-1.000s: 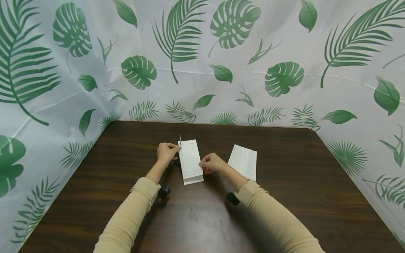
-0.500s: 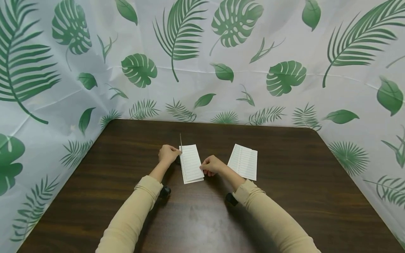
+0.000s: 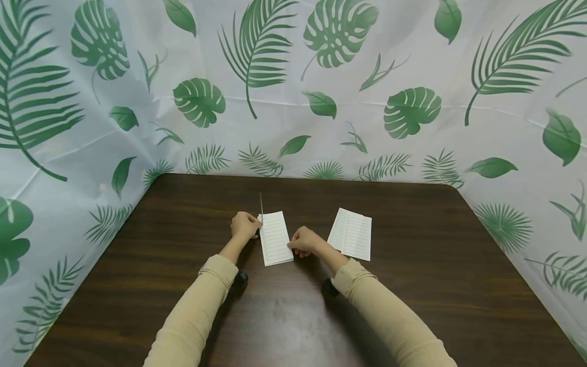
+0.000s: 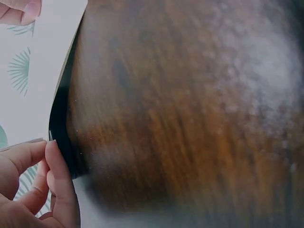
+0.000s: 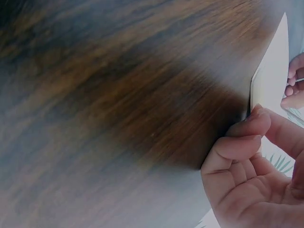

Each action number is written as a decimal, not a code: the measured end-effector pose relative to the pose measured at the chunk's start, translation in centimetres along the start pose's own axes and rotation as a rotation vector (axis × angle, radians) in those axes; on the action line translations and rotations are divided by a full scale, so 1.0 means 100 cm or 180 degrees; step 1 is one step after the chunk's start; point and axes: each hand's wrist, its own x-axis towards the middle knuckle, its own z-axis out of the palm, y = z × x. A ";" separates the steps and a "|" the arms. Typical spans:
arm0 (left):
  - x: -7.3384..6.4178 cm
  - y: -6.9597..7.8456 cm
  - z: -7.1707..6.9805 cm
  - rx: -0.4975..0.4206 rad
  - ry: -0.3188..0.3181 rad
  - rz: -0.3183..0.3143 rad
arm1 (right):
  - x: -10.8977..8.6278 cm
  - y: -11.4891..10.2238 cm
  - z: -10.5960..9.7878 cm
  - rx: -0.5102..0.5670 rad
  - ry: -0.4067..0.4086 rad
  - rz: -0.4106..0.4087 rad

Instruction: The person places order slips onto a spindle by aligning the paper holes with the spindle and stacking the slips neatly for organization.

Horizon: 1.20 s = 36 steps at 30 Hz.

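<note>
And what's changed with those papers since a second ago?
The upper white rectangular paper sheet came down and nearer, now almost flush with the white paper sheet beneath. The left bare hand and right bare hand shifted slightly that way; neither let go. The overlapping white lined sheets at right stayed.

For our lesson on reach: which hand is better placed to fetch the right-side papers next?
Probably the right hand: the right-side papers lie beside its wrist, while the left hand is farther off, across the held papers.
</note>
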 end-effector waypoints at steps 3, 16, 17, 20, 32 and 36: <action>0.000 0.001 0.000 -0.0027 -0.0002 -0.0019 | -0.002 -0.003 0.000 -0.0119 0.0023 0.0005; 0.007 -0.001 -0.005 -0.0926 -0.0578 -0.0602 | -0.003 -0.001 -0.002 -0.0201 0.0021 -0.0006; 0.008 -0.001 -0.005 -0.0945 -0.0604 -0.0609 | -0.003 -0.001 -0.003 -0.0156 0.0014 -0.0001; 0.009 -0.001 -0.004 -0.0971 -0.0644 -0.0618 | -0.004 0.001 -0.006 -0.0023 -0.0024 -0.0006; 0.006 -0.001 -0.004 -0.0789 -0.0604 -0.0510 | -0.006 0.004 -0.007 0.0153 -0.0111 -0.0093; 0.006 -0.002 -0.003 -0.0750 -0.0590 -0.0524 | -0.001 0.011 -0.006 0.0209 -0.0163 -0.0184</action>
